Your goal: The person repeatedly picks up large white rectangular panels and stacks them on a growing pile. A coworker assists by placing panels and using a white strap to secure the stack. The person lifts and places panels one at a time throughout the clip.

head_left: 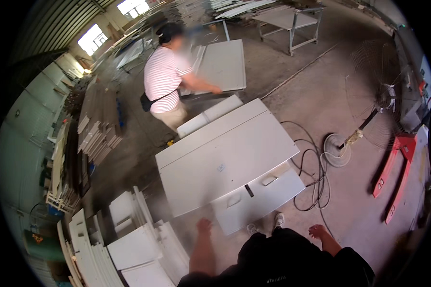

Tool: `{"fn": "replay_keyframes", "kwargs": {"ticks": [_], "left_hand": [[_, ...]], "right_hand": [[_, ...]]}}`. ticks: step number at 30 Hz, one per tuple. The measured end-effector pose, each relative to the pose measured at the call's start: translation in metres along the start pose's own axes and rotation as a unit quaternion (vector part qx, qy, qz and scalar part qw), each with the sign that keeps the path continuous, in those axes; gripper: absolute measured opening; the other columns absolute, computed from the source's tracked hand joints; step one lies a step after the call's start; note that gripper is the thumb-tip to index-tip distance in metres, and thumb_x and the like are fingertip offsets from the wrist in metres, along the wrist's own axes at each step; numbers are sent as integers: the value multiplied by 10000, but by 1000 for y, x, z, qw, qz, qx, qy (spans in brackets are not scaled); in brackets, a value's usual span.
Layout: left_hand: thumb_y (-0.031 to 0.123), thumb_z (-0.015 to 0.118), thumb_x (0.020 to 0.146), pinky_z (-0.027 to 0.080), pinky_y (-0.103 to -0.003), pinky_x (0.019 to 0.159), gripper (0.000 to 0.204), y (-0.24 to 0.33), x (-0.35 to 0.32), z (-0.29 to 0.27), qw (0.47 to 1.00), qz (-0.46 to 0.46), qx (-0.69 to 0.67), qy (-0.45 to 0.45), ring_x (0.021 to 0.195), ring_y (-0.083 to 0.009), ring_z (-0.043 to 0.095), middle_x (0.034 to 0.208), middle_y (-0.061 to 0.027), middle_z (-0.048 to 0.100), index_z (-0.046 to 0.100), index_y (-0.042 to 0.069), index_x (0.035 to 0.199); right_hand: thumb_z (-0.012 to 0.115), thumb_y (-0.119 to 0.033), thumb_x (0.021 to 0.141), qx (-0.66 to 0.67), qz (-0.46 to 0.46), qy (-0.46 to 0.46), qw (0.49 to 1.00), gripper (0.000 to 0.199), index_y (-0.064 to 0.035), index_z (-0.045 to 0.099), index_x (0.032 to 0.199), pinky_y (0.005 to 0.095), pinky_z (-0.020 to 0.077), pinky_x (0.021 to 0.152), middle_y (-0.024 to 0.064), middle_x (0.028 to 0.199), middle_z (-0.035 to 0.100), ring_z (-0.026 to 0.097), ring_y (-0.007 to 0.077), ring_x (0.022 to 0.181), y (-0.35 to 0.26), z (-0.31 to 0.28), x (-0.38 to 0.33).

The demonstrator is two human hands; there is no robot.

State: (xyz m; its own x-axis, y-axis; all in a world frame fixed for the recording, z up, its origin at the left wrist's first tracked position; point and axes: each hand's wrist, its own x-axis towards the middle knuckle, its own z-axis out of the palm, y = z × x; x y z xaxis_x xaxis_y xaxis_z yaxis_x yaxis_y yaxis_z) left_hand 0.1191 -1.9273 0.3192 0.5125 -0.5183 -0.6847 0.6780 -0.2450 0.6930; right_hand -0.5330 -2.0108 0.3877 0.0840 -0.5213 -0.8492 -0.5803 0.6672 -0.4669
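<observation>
A large white cabinet-like piece [225, 153] lies in front of me, with its broad flat face up. Along its near side two pale fronts with handles [270, 180] stick out, split by a dark gap. My left hand [204, 225] hangs just off the near left corner of the piece, apart from it, seemingly empty with loose fingers. Off to the right of the fronts, my right hand [316, 231] hangs over the floor, its fingers slightly bent and apart, holding nothing. Both my shoes [278, 220] stand close to the fronts.
Beyond the piece, a person in a striped shirt [164, 71] reaches toward a white panel [222, 64]. Stacked white boards [134, 248] stand at lower left. Black hoses [316, 177], a fan base [337, 149] and a red pallet jack [392, 177] are on the right.
</observation>
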Motion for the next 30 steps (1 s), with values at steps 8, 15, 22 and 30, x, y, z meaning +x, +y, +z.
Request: {"fn": "replay_keyframes", "kwargs": {"ticks": [8,15,22,30], "left_hand": [[443,659,792,506,-352,604,389,22,117,29,990,-2,-138,-4,721,-150,600,960,-21,621,566,146,1028],[331,652,825,487,-370,756,290,25,99,46,987,-5,-141,72,781,-151,597,948,2,624,564,187,1060],[281,665,816,518,-324,616,270,-28,99,-23,981,169,90,24,714,-163,593,867,-20,622,562,178,1044],[204,591,851,477,-312,560,150,4,33,24,976,7,-163,144,688,-169,575,816,-20,599,584,98,957]], "right_hand": [[575,-262,811,-39,35,32,998,273,-55,633,980,283,500,554,56,797,661,609,144,615,13,2,-27],[567,-258,822,-36,-6,64,997,305,-36,633,1019,274,501,586,53,807,664,615,131,636,-50,43,-74],[585,-253,811,-38,-43,38,998,297,-30,635,1001,269,496,567,55,793,666,615,133,623,-67,52,-51],[568,-288,786,-70,-17,6,997,319,-56,646,990,255,496,571,34,805,674,618,120,618,-71,55,-57]]}}
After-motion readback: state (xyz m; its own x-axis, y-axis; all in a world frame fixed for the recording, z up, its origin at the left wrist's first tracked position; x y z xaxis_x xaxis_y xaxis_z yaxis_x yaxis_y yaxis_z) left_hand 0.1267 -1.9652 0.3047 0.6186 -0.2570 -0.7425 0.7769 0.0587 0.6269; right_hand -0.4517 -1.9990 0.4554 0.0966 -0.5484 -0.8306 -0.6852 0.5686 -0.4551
